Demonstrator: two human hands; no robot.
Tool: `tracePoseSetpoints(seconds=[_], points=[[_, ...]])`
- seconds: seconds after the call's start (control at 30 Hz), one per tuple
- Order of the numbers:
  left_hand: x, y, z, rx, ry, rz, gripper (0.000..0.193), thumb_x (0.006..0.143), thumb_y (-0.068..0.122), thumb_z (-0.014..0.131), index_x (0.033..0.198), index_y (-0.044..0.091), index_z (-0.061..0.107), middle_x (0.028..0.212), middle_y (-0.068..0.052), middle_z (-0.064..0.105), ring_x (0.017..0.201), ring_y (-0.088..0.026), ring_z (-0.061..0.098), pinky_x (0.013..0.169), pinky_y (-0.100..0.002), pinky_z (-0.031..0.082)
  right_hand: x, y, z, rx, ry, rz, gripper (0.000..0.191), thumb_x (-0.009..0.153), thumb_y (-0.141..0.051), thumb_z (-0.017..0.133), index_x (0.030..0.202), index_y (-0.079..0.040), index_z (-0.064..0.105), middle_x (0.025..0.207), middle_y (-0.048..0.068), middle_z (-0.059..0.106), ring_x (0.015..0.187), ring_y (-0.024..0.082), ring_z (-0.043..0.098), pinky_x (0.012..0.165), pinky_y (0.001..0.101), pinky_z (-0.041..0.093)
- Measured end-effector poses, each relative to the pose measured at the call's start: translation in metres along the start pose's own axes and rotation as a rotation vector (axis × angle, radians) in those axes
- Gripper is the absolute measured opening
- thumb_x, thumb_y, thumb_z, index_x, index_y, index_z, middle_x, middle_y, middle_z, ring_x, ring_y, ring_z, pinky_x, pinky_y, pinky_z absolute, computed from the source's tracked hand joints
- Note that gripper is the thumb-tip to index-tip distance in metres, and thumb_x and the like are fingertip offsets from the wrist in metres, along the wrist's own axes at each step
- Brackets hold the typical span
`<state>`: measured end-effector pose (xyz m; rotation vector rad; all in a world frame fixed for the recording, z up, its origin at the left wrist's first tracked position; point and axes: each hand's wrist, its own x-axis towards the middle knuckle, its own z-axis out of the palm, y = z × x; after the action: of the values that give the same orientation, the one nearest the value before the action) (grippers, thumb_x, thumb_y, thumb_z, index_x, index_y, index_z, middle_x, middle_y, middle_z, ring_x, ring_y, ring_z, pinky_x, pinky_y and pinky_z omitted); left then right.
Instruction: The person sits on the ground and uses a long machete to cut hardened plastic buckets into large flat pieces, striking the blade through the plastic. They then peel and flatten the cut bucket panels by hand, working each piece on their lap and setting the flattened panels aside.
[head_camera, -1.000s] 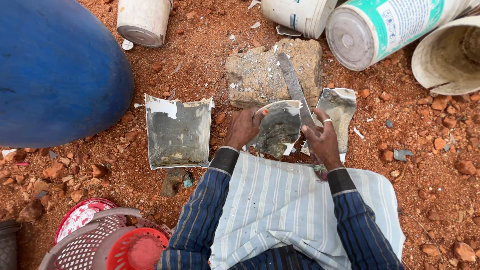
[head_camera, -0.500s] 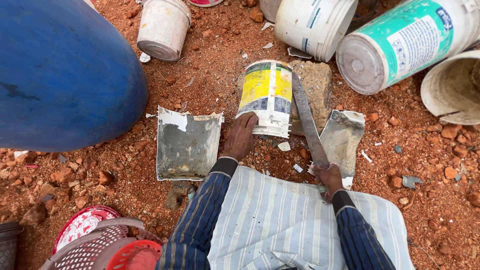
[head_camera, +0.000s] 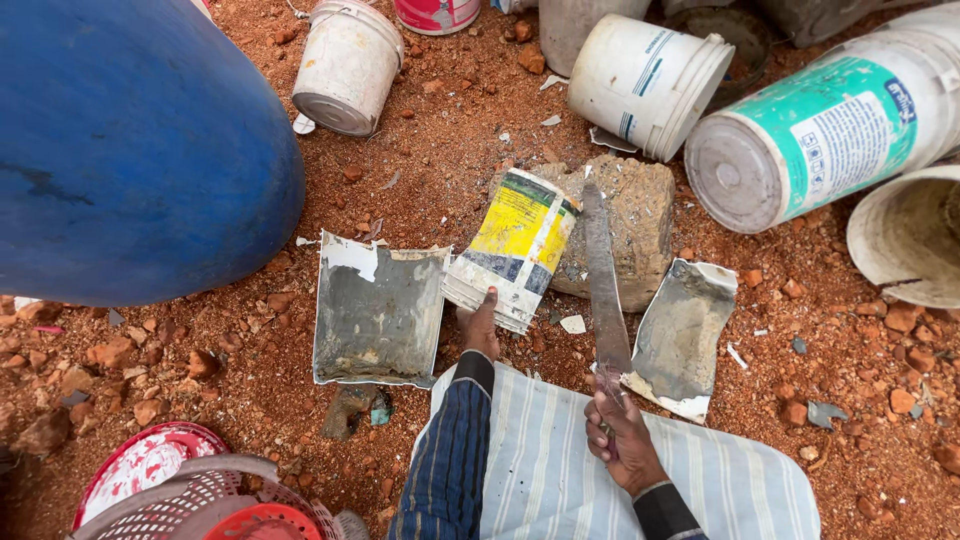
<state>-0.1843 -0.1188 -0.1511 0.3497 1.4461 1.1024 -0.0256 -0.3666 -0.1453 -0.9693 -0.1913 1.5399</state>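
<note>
The left hand (head_camera: 482, 322) presses on the lower end of a cut bucket piece (head_camera: 512, 248), a curved plastic wall with a yellow, white and dark label, which leans against a rough stone block (head_camera: 628, 225) on the red gravel ground (head_camera: 440, 130). The right hand (head_camera: 625, 440) is closed around the handle of a long knife (head_camera: 603, 275), its flat, dull blade lying up across the stone just beside the piece. The two hands are well apart.

The piece looks light, thin and springy, likely to flex and skid under pressure; its cut rims look sharp, so the safest hold seems to be flat on the labelled face near the lower end. The knife looks stiff and heavy.

Two flattened plastic sheets caked with grey residue lie on the ground: one (head_camera: 375, 310) left of the piece, one (head_camera: 682, 335) right of the knife. Whole buckets (head_camera: 645, 85) lie about, a blue drum (head_camera: 130, 140) to the left.
</note>
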Motion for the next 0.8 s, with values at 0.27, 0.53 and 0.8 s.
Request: tracePoseSetpoints(seconds=[0.27, 0.53, 0.8], points=[[-0.026, -0.025, 0.017, 0.159, 0.177, -0.138, 0.086, 0.075, 0.017, 0.091, 0.142, -0.009, 0.044, 0.147, -0.026, 0.053, 0.132, -0.036, 0.057, 0.111, -0.040, 0.046, -0.009, -0.034, 0.049, -0.591, 0.290, -0.202, 0.035, 0.094, -0.025, 0.059, 0.116, 0.002, 0.054, 0.079, 0.005, 0.059, 0.052, 0.011, 0.053, 0.039, 0.0290, 0.044], [-0.017, -0.027, 0.012, 0.224, 0.219, -0.228, 0.084, 0.076, 0.026, 0.091, 0.139, -0.012, 0.048, 0.141, -0.028, 0.058, 0.126, -0.038, 0.061, 0.106, -0.047, 0.052, 0.002, -0.196, 0.127, -0.604, 0.092, -1.420, 0.048, 0.119, -0.051, 0.047, 0.113, -0.004, 0.049, 0.084, 0.008, 0.054, 0.063, 0.018, 0.056, 0.058, 0.0305, 0.054], [-0.028, -0.032, 0.005, 0.313, 0.198, -0.191, 0.082, 0.076, 0.027, 0.091, 0.136, -0.012, 0.052, 0.138, -0.027, 0.061, 0.123, -0.039, 0.063, 0.108, -0.043, 0.050, 0.081, -0.060, 0.090, -0.758, 0.324, 0.058, 0.035, 0.103, -0.042, 0.049, 0.089, -0.010, 0.049, 0.058, 0.003, 0.048, 0.037, 0.014, 0.042, 0.032, 0.0334, 0.034]])
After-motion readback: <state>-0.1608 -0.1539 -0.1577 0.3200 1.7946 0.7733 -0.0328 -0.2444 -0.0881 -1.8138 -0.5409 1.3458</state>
